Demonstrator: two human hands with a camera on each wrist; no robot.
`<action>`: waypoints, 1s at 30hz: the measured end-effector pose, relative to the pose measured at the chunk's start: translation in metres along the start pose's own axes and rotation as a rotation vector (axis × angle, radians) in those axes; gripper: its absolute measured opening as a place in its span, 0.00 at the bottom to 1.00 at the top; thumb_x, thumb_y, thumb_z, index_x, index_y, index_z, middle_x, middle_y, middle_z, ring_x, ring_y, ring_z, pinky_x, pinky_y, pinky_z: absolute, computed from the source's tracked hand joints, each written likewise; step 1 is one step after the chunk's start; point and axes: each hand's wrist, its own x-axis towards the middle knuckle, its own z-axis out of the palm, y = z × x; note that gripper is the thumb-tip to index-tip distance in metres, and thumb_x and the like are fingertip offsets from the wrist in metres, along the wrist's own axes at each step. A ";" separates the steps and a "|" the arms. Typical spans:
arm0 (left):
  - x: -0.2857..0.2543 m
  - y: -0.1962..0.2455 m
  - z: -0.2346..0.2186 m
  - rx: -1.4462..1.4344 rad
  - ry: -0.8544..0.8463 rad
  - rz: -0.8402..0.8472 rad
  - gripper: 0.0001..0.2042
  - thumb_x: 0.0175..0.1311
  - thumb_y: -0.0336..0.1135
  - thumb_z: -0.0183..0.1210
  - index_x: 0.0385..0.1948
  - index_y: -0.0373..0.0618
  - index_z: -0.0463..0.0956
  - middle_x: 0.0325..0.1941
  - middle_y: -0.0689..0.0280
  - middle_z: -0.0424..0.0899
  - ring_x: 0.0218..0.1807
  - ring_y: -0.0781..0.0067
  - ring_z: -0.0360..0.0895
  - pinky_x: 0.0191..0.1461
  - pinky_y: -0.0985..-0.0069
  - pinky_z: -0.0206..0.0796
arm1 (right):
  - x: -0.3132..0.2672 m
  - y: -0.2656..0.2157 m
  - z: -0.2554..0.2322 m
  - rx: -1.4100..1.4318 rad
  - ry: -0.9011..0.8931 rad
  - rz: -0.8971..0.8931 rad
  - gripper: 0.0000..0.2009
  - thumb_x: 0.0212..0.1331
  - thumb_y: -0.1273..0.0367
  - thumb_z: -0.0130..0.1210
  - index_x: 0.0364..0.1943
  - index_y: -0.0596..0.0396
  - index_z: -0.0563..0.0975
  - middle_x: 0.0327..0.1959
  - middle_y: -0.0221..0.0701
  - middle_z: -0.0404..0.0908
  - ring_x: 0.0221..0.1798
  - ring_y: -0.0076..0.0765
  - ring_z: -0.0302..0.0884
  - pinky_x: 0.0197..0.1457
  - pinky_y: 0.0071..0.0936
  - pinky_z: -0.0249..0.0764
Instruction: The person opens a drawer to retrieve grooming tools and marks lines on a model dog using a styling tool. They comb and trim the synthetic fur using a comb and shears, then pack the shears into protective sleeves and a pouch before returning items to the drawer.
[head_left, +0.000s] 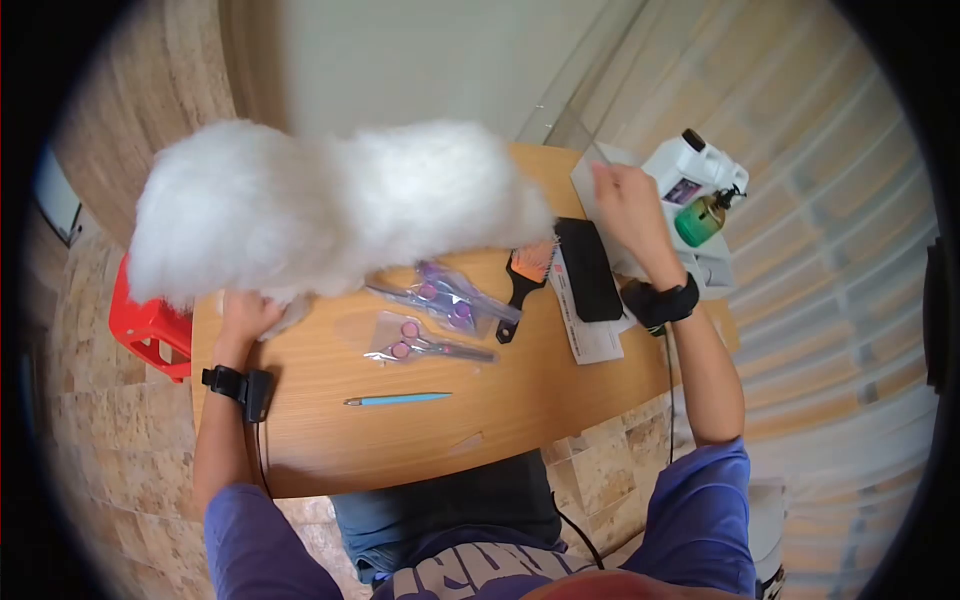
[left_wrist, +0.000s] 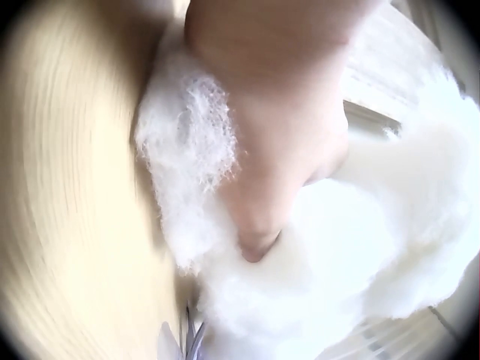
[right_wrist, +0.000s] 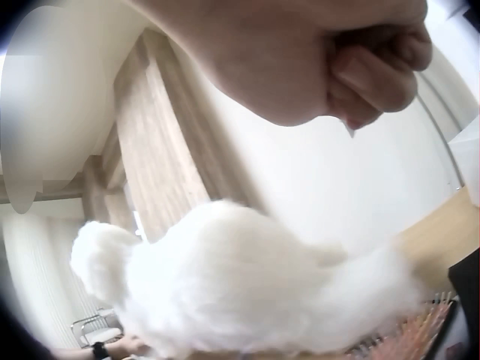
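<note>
The left hand (head_left: pixel 250 314) grips white fluff (head_left: pixel 330 210), the curled right hand (head_left: pixel 634 212) apart

The white fluff (left_wrist: pixel 330 255) seems to hide most fingers of the left hand (left_wrist: pixel 277 142)

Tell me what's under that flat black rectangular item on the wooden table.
White printed paper sticks out from under the flat black item. The rest of the paper, and anything else beneath, is covered.
</note>
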 end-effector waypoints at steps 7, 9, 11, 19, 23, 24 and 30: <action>-0.006 -0.022 0.009 0.095 -0.063 -0.034 0.26 0.56 0.46 0.65 0.55 0.40 0.81 0.58 0.48 0.83 0.63 0.42 0.77 0.68 0.54 0.67 | -0.011 -0.135 0.070 0.230 -0.118 -0.336 0.21 0.74 0.60 0.49 0.27 0.62 0.79 0.23 0.51 0.78 0.27 0.60 0.78 0.33 0.50 0.73; 0.000 -0.010 0.004 0.037 -0.011 0.090 0.26 0.57 0.48 0.65 0.54 0.41 0.82 0.57 0.47 0.84 0.60 0.43 0.79 0.65 0.55 0.70 | -0.006 -0.106 0.059 0.215 -0.236 -0.332 0.21 0.75 0.59 0.47 0.30 0.61 0.81 0.26 0.51 0.80 0.31 0.62 0.81 0.36 0.51 0.74; 0.016 0.008 -0.001 0.202 -0.254 -0.099 0.25 0.58 0.50 0.64 0.52 0.41 0.83 0.51 0.47 0.86 0.55 0.44 0.82 0.61 0.55 0.72 | 0.004 -0.052 0.049 0.050 -0.276 -0.091 0.22 0.74 0.58 0.47 0.35 0.65 0.83 0.30 0.55 0.82 0.37 0.67 0.81 0.39 0.50 0.76; -0.001 -0.013 0.013 0.134 0.045 0.113 0.25 0.58 0.56 0.61 0.43 0.43 0.87 0.27 0.54 0.88 0.35 0.46 0.87 0.46 0.58 0.79 | -0.002 -0.060 0.009 0.065 -0.073 -0.109 0.22 0.73 0.60 0.49 0.32 0.69 0.81 0.28 0.60 0.79 0.35 0.71 0.79 0.40 0.53 0.75; 0.005 -0.011 0.013 0.144 0.252 0.288 0.24 0.58 0.55 0.61 0.36 0.39 0.87 0.26 0.52 0.86 0.31 0.46 0.85 0.39 0.58 0.78 | -0.026 -0.146 0.059 0.036 -0.298 -0.414 0.21 0.73 0.59 0.49 0.30 0.63 0.82 0.24 0.54 0.79 0.32 0.66 0.79 0.37 0.51 0.75; 0.006 -0.003 0.009 0.089 0.316 0.318 0.24 0.58 0.55 0.62 0.31 0.37 0.87 0.24 0.50 0.85 0.28 0.46 0.85 0.37 0.57 0.77 | -0.023 -0.140 0.060 0.031 -0.300 -0.414 0.21 0.73 0.59 0.49 0.30 0.63 0.82 0.24 0.54 0.79 0.32 0.66 0.79 0.37 0.51 0.75; -0.002 -0.020 0.008 0.296 -0.058 -0.031 0.26 0.55 0.56 0.65 0.21 0.35 0.85 0.19 0.47 0.81 0.22 0.46 0.81 0.33 0.55 0.75 | 0.027 0.074 0.025 -0.180 -0.147 0.125 0.22 0.69 0.58 0.53 0.29 0.68 0.81 0.27 0.59 0.79 0.35 0.70 0.80 0.40 0.50 0.76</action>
